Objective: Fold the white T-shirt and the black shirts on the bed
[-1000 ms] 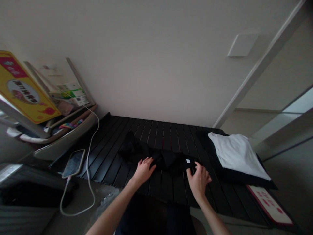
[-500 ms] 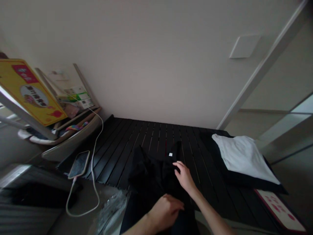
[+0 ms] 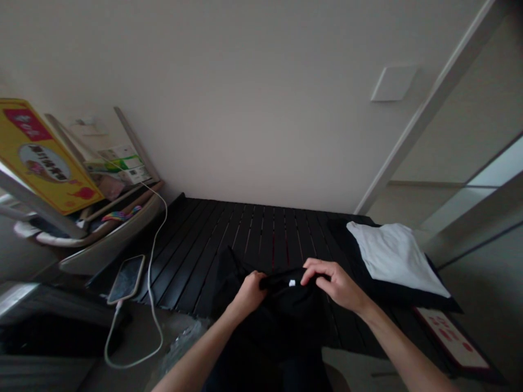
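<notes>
Between my two hands a black garment (image 3: 281, 305) hangs toward me over the near edge of the black slatted table (image 3: 192, 234); its exact kind is hard to make out. A small white label (image 3: 292, 283) shows at its upper edge. My left hand (image 3: 250, 291) is closed on that edge, left of the label. Just right of the label, my right hand (image 3: 330, 277) pinches the same edge with thumb and fingers. The garment's lower part blends into dark clothing below.
At the right lies a folded white garment (image 3: 398, 253) on black cloth, with a white and red card (image 3: 451, 337) nearer me. A phone (image 3: 127, 277) with a white cable (image 3: 151, 261) rests at left. Behind it stands a basket (image 3: 110, 237) with a yellow package (image 3: 44, 158). Clear plastic (image 3: 186, 340) lies below.
My left hand has moved up and left onto the garment's edge. My right hand has shifted right and taken hold. The labelled edge is now stretched between both hands.
</notes>
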Tool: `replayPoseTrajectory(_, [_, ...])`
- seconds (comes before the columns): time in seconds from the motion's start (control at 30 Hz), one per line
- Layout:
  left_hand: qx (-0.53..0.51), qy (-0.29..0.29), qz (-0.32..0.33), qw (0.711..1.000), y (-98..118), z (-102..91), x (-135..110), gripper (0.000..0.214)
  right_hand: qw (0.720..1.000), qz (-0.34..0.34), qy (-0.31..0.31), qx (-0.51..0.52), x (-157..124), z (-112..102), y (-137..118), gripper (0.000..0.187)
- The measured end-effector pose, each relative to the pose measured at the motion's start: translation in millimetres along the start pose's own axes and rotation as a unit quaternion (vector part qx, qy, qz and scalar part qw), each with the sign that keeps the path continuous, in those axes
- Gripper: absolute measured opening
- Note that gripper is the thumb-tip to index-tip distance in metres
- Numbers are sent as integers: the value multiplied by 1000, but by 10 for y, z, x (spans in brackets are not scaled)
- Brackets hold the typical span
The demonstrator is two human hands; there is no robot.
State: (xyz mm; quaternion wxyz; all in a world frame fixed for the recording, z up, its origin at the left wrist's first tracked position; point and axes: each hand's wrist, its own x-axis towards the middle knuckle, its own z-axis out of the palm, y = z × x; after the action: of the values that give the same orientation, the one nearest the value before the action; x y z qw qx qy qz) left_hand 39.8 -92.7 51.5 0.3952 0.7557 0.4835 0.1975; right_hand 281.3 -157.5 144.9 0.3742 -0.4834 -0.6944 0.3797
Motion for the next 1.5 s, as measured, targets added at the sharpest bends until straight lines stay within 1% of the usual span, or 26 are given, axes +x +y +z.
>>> replayPoseTrajectory(0.03, [22,28,4,999,10,-36,-13,30,1000,20,-3,-12,-28,-63,-27,28])
replayPoseTrajectory(0.1, [67,117,20,991,43,-153,-22,34,998,55,-13,-42,-98,-157,-30,22])
replayPoseTrajectory(0.17, [89,210,35,973,79,-293,5,32,993,76,9,-89,-178,-198,54,15])
replayPoseTrajectory(0.2, [74,233,38,969,94,-356,30,28,989,83,32,-120,-217,-202,130,19])
replayPoseTrajectory(0.23, [45,233,36,971,106,-405,57,22,982,87,56,-156,-253,-202,220,26])
replayPoseTrajectory(0.3, [-13,182,35,983,127,-454,103,17,962,91,100,-237,-310,-209,418,30])
replayPoseTrajectory(0.4, [-41,94,48,994,169,-439,90,30,922,83,138,-353,-343,-294,655,13])
replayPoseTrajectory(0.47, [-48,43,59,996,206,-426,21,36,898,90,197,-383,-332,-391,751,9])
replayPoseTrajectory(0.53, [-15,-26,67,997,231,-436,-67,36,896,107,264,-339,-308,-481,821,12])
replayPoseTrajectory(0.6, [75,-76,58,993,227,-464,-140,26,913,116,303,-246,-285,-522,882,13])
replayPoseTrajectory(0.63, [124,-79,46,988,210,-480,-161,18,922,116,312,-198,-277,-518,905,13])
replayPoseTrajectory(0.67, [166,-65,30,984,184,-496,-170,14,929,115,316,-154,-272,-499,918,13])
replayPoseTrajectory(0.7, [196,-39,11,980,151,-511,-166,17,934,115,319,-117,-270,-467,918,12])
replayPoseTrajectory(0.8, [239,47,-52,968,22,-550,-94,35,941,123,312,-44,-277,-344,815,14])
replayPoseTrajectory(0.9, [276,117,-106,948,-112,-581,17,44,956,125,267,-10,-296,-256,604,15])
replayPoseTrajectory(0.93, [297,142,-122,936,-154,-586,52,46,964,125,237,-5,-304,-242,534,16])
replayPoseTrajectory(1.0, [347,198,-148,905,-236,-580,117,52,980,129,152,-6,-320,-232,432,17])
replayPoseTrajectory(1.07, [381,241,-169,876,-319,-548,173,58,988,140,46,-35,-339,-240,409,19])
replayPoseTrajectory(1.1, [382,247,-178,872,-361,-521,197,61,987,149,-2,-65,-349,-248,434,20])
replayPoseTrajectory(1.13, [374,235,-189,877,-405,-488,219,64,980,162,-41,-105,-359,-256,483,21])
replayPoseTrajectory(1.17, [359,208,-197,888,-449,-452,237,66,969,181,-68,-154,-370,-263,556,22])
replayPoseTrajectory(1.23, [328,132,-201,914,-538,-375,257,67,935,223,-75,-264,-393,-264,753,25])
replayPoseTrajectory(1.3, [318,67,-180,928,-620,-305,247,67,907,240,-35,-343,-413,-230,982,35])
replayPoseTrajectory(1.33, [328,50,-161,930,-654,-273,226,67,902,237,-7,-361,-418,-197,1092,39])
replayPoseTrajectory(1.43, [380,31,-113,917,-701,-162,69,69,904,223,59,-361,-410,-52,1338,38])
replayPoseTrajectory(1.5, [416,41,-112,902,-672,-48,-131,69,899,233,91,-360,-376,50,1412,35])
